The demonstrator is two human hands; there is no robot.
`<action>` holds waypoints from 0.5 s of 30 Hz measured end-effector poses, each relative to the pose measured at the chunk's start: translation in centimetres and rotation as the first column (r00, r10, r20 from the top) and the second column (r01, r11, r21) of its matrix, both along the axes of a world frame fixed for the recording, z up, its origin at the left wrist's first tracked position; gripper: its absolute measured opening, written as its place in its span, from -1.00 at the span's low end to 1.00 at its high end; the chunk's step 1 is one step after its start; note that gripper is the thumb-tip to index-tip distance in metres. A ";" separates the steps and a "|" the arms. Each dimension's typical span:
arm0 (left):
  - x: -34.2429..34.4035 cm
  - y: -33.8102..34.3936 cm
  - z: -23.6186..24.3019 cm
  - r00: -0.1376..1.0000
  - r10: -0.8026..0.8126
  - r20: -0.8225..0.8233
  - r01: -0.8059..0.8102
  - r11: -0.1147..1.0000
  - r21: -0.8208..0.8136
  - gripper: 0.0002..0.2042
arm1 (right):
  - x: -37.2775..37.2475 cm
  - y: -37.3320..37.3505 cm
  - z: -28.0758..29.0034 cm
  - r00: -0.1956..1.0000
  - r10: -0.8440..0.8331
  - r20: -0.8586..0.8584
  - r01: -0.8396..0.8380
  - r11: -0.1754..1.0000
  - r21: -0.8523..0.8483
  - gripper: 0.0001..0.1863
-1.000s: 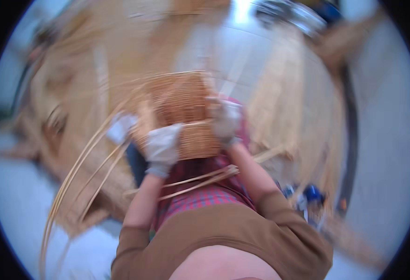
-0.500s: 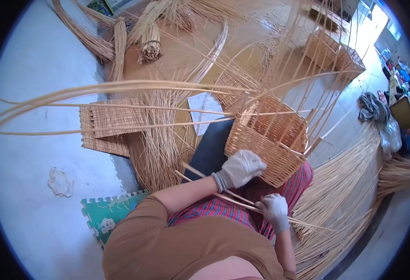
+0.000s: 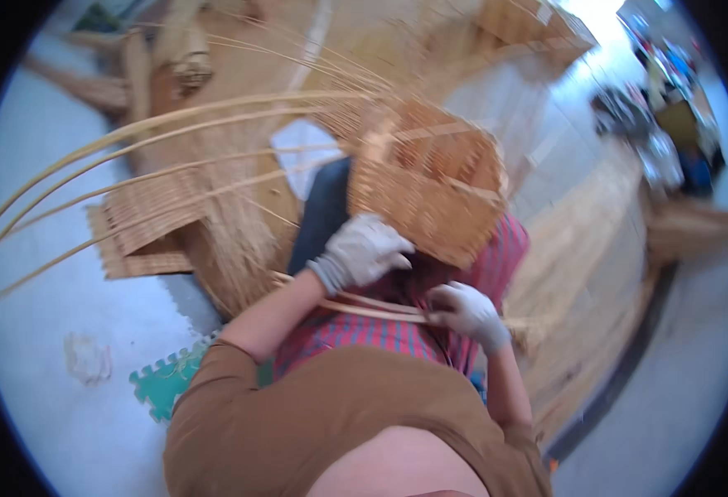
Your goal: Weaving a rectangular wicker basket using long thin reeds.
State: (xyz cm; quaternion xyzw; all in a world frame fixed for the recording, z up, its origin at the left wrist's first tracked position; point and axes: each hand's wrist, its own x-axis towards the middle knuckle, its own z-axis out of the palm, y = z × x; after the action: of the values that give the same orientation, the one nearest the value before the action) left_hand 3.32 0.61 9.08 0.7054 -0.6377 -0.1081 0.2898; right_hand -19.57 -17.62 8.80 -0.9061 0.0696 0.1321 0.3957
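A half-woven wicker basket (image 3: 426, 207) with long upright stakes rests tilted on my knees. My left hand (image 3: 364, 251), in a pale glove, lies against its lower left edge; the fingers are curled, and anything inside them is hidden. A few peeled willow rods (image 3: 372, 308) cross my lap on a striped apron (image 3: 355, 335), running beneath my left wrist. Also gloved, my right hand (image 3: 467, 313) is closed around the right part of these rods, just below the basket. Several long stakes (image 3: 140, 124) bend out from the basket toward the left.
Flat woven panels (image 3: 152, 215) lie at the left by a pile of loose rods (image 3: 235, 240). A white paper sheet (image 3: 304, 153) is beyond my knee. More rods (image 3: 583, 273) spread over the floor at right. Another basket (image 3: 529, 33) stands far off. A green foam mat (image 3: 165, 381) is at lower left.
The whole view has shifted, so the basket and both hands appear farther left and higher, with blur. My right hand still grips the rods, and my left hand stays by the basket's edge.
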 end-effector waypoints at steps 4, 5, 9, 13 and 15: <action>0.3 0.7 -0.2 1.000 -0.025 0.018 0.023 0.996 0.088 -0.70 | 0.6 1.2 -1.9 0.994 0.033 0.105 -0.016 0.988 -0.153 -0.79; 0.3 0.4 -0.1 0.999 -0.008 0.049 0.009 1.000 -0.014 -0.71 | 0.9 0.8 -1.6 0.987 -0.064 0.150 0.090 0.981 -0.170 -0.82; 0.7 -0.4 0.6 0.983 0.070 0.172 -0.066 0.997 -0.029 -0.77 | 0.5 -1.8 -1.1 0.771 -0.446 0.455 0.551 0.825 -0.125 -0.86; 2.5 -0.9 -0.1 0.905 0.342 0.253 -0.339 0.939 -0.055 -0.91 | 2.1 -1.4 -0.5 0.406 -0.574 0.711 0.796 0.604 0.033 -0.85; 2.6 -1.9 0.0 0.935 0.353 -0.011 -0.345 0.907 -0.240 -0.94 | 2.1 -0.5 -0.9 0.445 -0.835 0.324 0.687 0.550 0.475 -0.80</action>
State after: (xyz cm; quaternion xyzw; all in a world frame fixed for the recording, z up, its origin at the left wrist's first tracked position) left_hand 5.89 -1.28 9.04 0.7700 -0.5143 0.0342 0.3762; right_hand -17.47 -18.09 7.87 -0.7091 0.3453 -0.3015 0.5357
